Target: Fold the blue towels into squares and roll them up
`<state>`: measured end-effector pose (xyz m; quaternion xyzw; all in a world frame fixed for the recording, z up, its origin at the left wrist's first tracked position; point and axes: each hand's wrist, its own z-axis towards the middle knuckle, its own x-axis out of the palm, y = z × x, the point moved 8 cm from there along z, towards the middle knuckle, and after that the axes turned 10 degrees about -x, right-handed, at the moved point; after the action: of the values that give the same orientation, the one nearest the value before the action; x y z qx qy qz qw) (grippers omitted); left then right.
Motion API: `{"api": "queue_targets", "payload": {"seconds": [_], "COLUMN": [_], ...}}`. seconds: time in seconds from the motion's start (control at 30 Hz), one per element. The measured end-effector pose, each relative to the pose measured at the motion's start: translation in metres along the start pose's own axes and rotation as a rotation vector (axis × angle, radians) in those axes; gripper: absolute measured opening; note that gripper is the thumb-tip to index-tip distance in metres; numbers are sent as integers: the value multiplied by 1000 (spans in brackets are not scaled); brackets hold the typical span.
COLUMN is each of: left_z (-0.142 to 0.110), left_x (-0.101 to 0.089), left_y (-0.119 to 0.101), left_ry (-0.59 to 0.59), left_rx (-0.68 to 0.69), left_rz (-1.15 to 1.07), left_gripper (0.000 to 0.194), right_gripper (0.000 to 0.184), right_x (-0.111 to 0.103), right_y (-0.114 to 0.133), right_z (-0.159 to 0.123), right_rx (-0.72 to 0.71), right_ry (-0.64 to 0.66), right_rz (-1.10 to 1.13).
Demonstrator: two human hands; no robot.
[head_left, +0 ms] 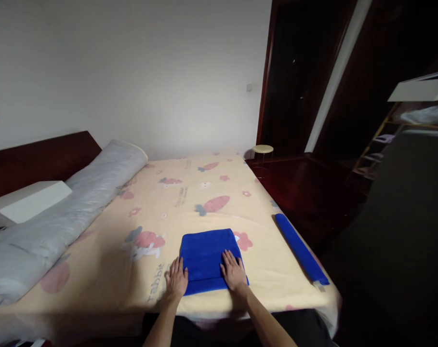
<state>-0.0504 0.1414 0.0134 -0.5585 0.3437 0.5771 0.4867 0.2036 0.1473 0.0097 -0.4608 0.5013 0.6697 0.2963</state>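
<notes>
A folded blue cloth (207, 253) lies flat on the bed near its front edge, with a narrow folded strip along the side closest to me. My left hand (176, 278) rests at the cloth's left edge, fingers stretched out and partly on the bedsheet. On the right part of the cloth my right hand (234, 271) lies flat, fingers extended over the fabric. Neither hand grips anything. Farther right, a long blue roll (301, 248) lies along the bed's right edge, with a small pale tag at its near end.
A patterned yellow bedsheet (182, 212) covers the bed. Along the left lies a long grey rolled quilt (96, 193), beside a white box (34, 200) and a dark headboard (41, 156). A round stool (263, 149) stands past the far right corner; shelves (381, 140) stand at right.
</notes>
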Motion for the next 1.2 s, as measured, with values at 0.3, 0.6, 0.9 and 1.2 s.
{"api": "queue_targets", "payload": {"seconds": [0.3, 0.6, 0.9, 1.2], "left_z": [-26, 1, -24, -18], "left_x": [-3, 3, -3, 16], "left_y": [-75, -27, -64, -74], "left_ry": [49, 50, 88, 218], "left_rx": [403, 99, 396, 289], "left_rz": [-117, -53, -91, -93], "left_gripper": [43, 47, 50, 53], "right_gripper": [52, 54, 53, 52], "right_x": [6, -6, 9, 7], "right_y": [40, -13, 22, 3], "right_z": [4, 1, 10, 15], "right_rx": [-201, -6, -149, -101], "right_ry": [63, 34, 13, 28], "right_rz": [82, 6, 60, 39]}}
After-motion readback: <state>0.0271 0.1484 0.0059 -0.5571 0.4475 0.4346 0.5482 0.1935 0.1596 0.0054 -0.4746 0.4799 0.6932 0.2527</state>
